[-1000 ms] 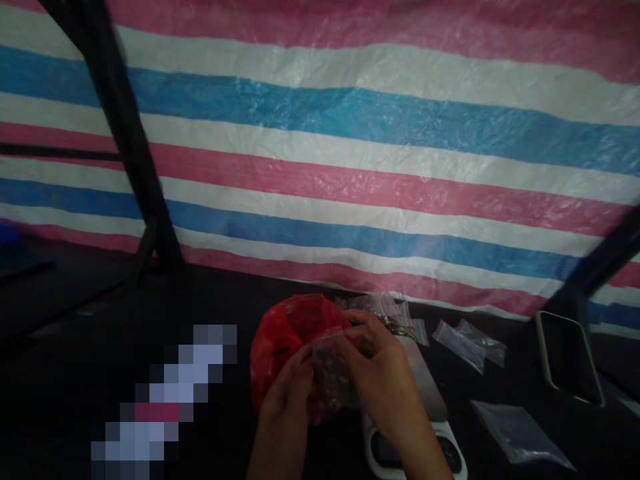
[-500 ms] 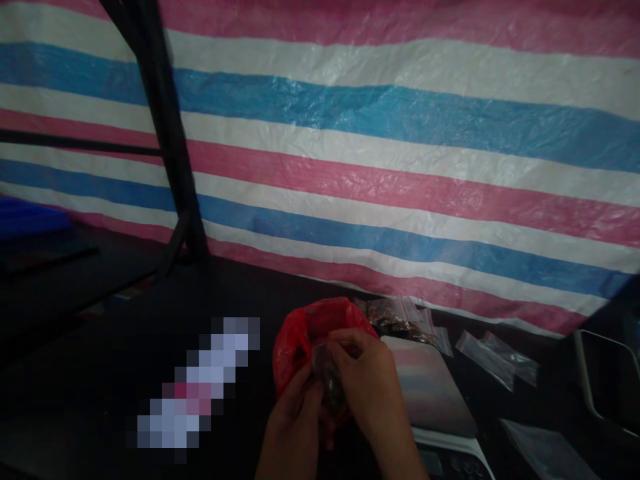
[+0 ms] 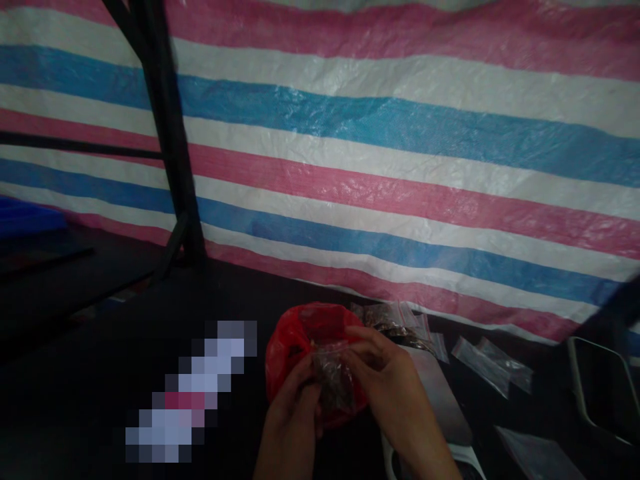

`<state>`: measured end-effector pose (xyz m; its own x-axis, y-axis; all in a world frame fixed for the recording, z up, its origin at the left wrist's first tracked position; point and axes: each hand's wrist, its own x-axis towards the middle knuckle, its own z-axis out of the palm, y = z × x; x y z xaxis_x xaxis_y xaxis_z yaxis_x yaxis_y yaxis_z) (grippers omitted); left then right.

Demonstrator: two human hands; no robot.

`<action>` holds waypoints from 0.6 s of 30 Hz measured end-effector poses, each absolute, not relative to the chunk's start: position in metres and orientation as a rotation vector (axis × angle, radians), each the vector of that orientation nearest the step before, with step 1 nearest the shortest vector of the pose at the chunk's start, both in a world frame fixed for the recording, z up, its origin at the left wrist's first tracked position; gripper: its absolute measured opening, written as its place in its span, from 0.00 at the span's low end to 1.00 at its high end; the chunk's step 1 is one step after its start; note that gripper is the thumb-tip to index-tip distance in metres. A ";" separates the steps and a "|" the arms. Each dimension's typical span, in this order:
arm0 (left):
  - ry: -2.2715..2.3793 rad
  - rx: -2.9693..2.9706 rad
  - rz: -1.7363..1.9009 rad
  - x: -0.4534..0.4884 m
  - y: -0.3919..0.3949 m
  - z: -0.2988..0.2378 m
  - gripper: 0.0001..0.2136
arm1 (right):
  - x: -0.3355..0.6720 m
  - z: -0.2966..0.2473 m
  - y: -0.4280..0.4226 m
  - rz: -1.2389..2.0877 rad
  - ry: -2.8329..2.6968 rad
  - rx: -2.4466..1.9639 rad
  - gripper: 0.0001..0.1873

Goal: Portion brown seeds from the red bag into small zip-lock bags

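Observation:
Both my hands hold a small clear plastic bag [image 3: 333,380] with dark bits inside, low in the middle of the view. My left hand [image 3: 295,407] pinches its left side and my right hand [image 3: 387,383] grips its upper right edge. Just behind the bag sits an open red plastic bag [image 3: 295,340] on the dark table. To the right of my hands lies a small scale [image 3: 443,407] with a shiny flat plate.
Several small clear bags [image 3: 493,363] lie on the table at the right, some filled [image 3: 395,320] near the striped tarp wall [image 3: 380,167]. A phone-like slab [image 3: 600,390] lies at the far right. A black post [image 3: 167,133] stands at the left.
The view has shifted slightly. My hands have kept hold of the small clear bag in front of the red bag and turned it a little, so its flat side now faces me.

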<state>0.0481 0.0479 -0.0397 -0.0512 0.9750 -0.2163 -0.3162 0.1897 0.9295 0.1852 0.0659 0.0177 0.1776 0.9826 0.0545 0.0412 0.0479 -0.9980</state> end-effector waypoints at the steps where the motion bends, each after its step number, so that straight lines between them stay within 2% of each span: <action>1: 1.123 0.842 1.273 0.049 0.048 -0.038 0.21 | 0.190 0.018 0.064 1.024 -1.142 -1.253 0.17; 5: 1.107 1.099 1.458 0.055 0.045 -0.033 0.18 | 0.203 0.020 0.058 0.999 -1.190 -1.181 0.11; 10: 1.188 1.350 1.540 0.068 0.035 -0.031 0.17 | 0.224 0.034 0.046 1.019 -1.191 -1.182 0.13; 14: 1.308 1.388 1.662 0.076 0.031 -0.028 0.18 | 0.267 0.040 0.033 0.827 -1.123 -1.404 0.17; 18: 1.345 1.482 1.654 0.078 0.030 -0.024 0.17 | 0.303 0.022 0.028 0.642 -1.086 -1.694 0.18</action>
